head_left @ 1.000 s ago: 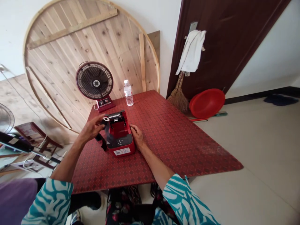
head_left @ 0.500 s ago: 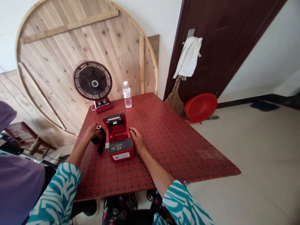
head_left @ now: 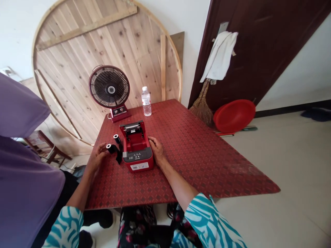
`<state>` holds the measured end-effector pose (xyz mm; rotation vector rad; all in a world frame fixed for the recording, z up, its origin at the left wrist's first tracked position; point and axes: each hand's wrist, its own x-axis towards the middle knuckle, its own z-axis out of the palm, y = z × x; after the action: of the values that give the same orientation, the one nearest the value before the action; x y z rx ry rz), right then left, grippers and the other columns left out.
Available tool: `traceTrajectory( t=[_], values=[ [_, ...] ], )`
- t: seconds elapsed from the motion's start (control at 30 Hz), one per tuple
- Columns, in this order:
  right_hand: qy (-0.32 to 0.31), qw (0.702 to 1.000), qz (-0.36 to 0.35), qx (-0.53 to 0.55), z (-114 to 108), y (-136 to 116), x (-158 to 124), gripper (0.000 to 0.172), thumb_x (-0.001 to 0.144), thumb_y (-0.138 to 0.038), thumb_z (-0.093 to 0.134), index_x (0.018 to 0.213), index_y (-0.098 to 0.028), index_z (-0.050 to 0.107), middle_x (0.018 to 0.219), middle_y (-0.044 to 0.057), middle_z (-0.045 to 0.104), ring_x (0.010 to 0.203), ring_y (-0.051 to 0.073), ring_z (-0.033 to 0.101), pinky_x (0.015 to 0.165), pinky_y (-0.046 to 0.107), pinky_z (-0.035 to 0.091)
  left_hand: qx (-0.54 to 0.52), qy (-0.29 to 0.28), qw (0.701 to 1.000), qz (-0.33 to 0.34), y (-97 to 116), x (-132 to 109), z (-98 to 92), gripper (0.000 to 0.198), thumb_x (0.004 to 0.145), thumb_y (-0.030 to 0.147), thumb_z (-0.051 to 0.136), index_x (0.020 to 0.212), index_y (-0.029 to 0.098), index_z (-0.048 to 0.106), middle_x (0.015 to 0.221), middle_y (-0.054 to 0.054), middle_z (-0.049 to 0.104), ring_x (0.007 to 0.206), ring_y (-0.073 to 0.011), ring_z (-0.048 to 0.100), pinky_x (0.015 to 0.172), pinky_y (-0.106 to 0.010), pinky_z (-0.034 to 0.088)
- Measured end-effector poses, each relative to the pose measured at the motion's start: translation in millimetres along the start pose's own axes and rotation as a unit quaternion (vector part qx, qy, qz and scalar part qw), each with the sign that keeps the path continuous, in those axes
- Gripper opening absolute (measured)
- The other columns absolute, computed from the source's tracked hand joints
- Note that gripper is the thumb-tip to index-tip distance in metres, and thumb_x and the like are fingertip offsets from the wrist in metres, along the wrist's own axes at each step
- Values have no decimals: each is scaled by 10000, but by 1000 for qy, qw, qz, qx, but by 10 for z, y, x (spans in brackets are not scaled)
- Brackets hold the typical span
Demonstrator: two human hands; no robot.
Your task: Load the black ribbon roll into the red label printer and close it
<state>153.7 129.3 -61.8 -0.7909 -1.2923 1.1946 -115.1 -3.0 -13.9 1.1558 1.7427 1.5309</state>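
Observation:
A small red printer (head_left: 136,150) with its lid open sits on the red patterned table (head_left: 186,151). My right hand (head_left: 157,150) rests against its right side, fingers curled on the casing. My left hand (head_left: 97,156) lies on the table to the printer's left, fingers at a black ribbon roll (head_left: 111,148) with a white core. A second black spool (head_left: 117,138) lies just behind it, joined by dark ribbon that runs along the printer's left side.
A red desk fan (head_left: 110,89) and a water bottle (head_left: 146,101) stand at the table's far edge. A round wooden tabletop (head_left: 85,44) leans on the wall. A person in purple (head_left: 23,165) sits at my left. Broom, red basin (head_left: 234,115) and door stand right.
My left hand has carried the ribbon rolls out of the printer, down to the table at its left. My right hand stayed on the printer. The camera view shifted slightly.

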Motion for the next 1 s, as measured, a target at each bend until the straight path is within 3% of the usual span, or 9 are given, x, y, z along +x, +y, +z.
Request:
traceTrajectory(
  t=[0.17, 0.3, 0.43, 0.6, 0.8, 1.0],
  values=[
    [-4, 1000, -3, 0, -9, -7, -12, 304, 775, -399, 494, 954, -228, 671, 1004, 39, 696, 979, 211, 605, 910, 368, 436, 53, 13, 998, 17, -131, -17, 159, 527, 573, 442, 720, 1000, 171, 573, 1054, -99, 668, 1049, -291, 599, 960, -470, 431],
    [-4, 1000, -7, -5, -17, -21, -14, 297, 776, -409, 495, 941, -236, 673, 991, 36, 699, 969, 212, 607, 902, 373, 440, 32, 18, 999, 22, -45, -44, 165, 520, 596, 480, 724, 981, 158, 586, 961, -82, 676, 971, -273, 621, 923, -459, 455],
    [-2, 1000, -10, -5, -6, 9, 1, 291, 780, -405, 494, 937, -239, 674, 987, 35, 698, 965, 212, 607, 903, 377, 441, 7, 13, 998, 61, 269, -180, 138, 498, 642, 436, 733, 1039, 170, 592, 987, -65, 670, 959, -230, 620, 897, -389, 475],
    [1, 1000, -12, 2, 12, 53, 11, 280, 789, -389, 496, 943, -240, 676, 990, 31, 696, 972, 210, 606, 913, 376, 439, 59, -109, 987, 106, 781, -229, 346, 486, 720, 415, 681, 1133, 174, 593, 1032, -80, 673, 942, -225, 623, 853, -359, 495],
    [-5, 1000, -30, -2, 18, 65, 7, 268, 819, -356, 478, 971, -249, 670, 1018, 29, 685, 1002, 202, 598, 930, 367, 429, 301, -234, 900, 211, 1118, -58, 857, 374, 782, 340, 583, 1137, 234, 639, 1094, -59, 674, 997, -234, 612, 907, -353, 458],
    [-4, 999, -31, -5, 45, 99, 31, 260, 826, -339, 481, 985, -254, 668, 1018, 28, 682, 1001, 193, 597, 940, 363, 428, 397, -351, 825, 194, 1146, 131, 1097, 344, 806, 283, 516, 1114, 211, 650, 1090, -65, 689, 975, -231, 636, 854, -313, 469]
  ],
)
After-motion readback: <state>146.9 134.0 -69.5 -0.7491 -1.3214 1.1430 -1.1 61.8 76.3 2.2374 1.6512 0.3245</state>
